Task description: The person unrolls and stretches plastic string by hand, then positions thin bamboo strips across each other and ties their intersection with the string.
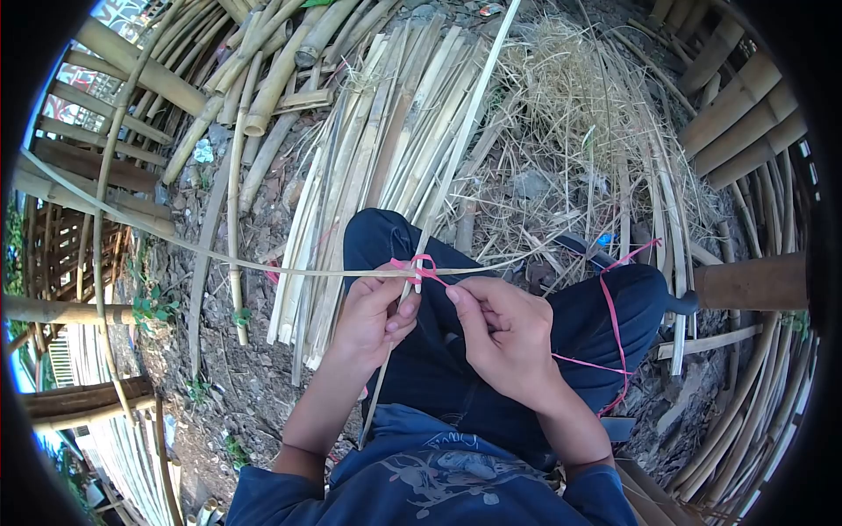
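Note:
Two thin bamboo strips cross in front of my lap, a sideways one (316, 273) and a long lengthwise one (474, 105). Pink twine (425, 262) is looped around their crossing. My left hand (375, 314) pinches the strips just left of the loop, fingers closed. Close by on the right, my right hand (504, 333) has thumb and forefinger closed on the pink twine, which runs taut to the crossing. The twine's loose length trails over my right knee.
Split bamboo strips (373, 149) lie in a bundle ahead on the ground, beside a heap of dry shavings (561, 96). Bamboo poles (158, 74) stand at the left and right (745, 114). A thick post (750, 283) juts in near my right knee.

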Tool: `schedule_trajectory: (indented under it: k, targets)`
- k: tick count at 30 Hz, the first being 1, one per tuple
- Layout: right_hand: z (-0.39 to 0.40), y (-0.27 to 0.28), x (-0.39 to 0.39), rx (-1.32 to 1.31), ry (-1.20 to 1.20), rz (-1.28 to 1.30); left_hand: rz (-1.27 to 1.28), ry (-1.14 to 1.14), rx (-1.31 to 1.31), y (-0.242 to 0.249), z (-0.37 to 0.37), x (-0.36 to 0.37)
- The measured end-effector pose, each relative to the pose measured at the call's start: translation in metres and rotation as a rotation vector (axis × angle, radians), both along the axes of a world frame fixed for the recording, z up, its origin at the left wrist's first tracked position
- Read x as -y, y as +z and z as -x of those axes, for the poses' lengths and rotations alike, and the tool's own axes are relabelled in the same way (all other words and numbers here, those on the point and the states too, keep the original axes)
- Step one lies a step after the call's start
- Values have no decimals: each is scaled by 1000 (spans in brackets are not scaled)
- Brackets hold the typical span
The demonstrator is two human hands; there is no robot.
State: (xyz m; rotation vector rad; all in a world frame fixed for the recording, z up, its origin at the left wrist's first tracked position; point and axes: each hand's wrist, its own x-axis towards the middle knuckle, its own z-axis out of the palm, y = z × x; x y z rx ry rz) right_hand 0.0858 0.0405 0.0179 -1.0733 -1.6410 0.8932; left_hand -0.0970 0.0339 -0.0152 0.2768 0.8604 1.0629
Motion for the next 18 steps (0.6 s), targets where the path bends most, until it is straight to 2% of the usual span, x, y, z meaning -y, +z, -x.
schedule_trajectory:
  k: [2, 4, 7, 12, 15, 18]
  targets:
    - [-2, 1, 1, -16, -7, 41, 1, 3, 2, 1, -1, -1]
    - [-3, 2, 2, 71, -9, -160, 3, 6, 5, 3, -4, -2]
    - [-5, 3, 7, 155, 48, -269, 25, 2, -5, 6, -10, -4]
    - [2, 0, 11, 101, 58, -355, 51, -7, -54, 9, -15, -5]
    - [-10, -1, 2, 190, 8, -337, 12, -51, 56, -1, -3, -7]
    - [-21, -4, -11, 170, -106, -231, 57, -9, 33, 2, -8, -1]
